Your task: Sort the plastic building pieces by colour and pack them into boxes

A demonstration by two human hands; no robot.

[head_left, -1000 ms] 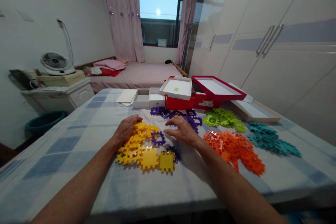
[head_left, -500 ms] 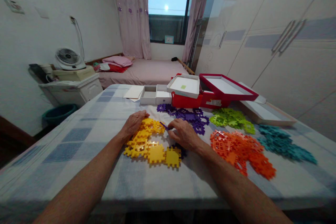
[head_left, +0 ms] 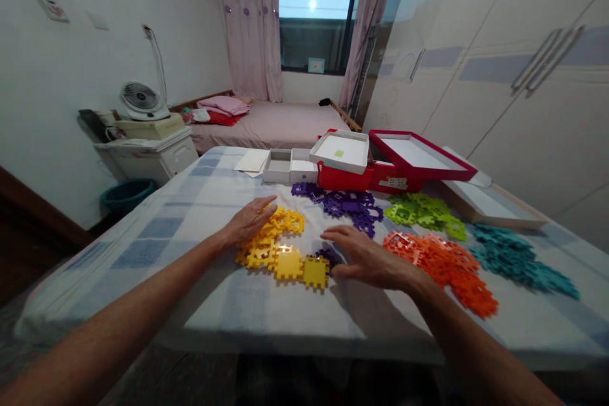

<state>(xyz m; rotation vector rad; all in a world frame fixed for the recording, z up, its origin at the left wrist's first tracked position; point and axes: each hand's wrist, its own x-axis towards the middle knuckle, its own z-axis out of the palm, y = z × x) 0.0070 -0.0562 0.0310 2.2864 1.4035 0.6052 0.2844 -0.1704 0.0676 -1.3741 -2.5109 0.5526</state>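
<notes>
My left hand (head_left: 250, 219) rests palm down on the far left edge of a heap of yellow interlocking plastic tiles (head_left: 280, 255), holding nothing. My right hand (head_left: 368, 259) lies flat with fingers spread, just right of the yellow heap. Its fingertips are beside a dark purple tile (head_left: 328, 256) that sits next to two flat yellow squares. A pile of purple tiles (head_left: 349, 203) lies beyond the hands. All of this is on a table with a blue-and-white checked cloth (head_left: 190, 203).
Right of my hands lie green tiles (head_left: 423, 210), orange tiles (head_left: 442, 263) and teal tiles (head_left: 518, 260). An open red box with white trays (head_left: 380, 168) and small white boxes (head_left: 290, 168) stand at the back. A wardrobe is at the right, and a bed, a fan and a basin at the left.
My right hand pinched the purple frame tile lying on the yellow heap; that tile is gone from there now. The hand has drawn back toward me and flattened. My left hand stayed put.
</notes>
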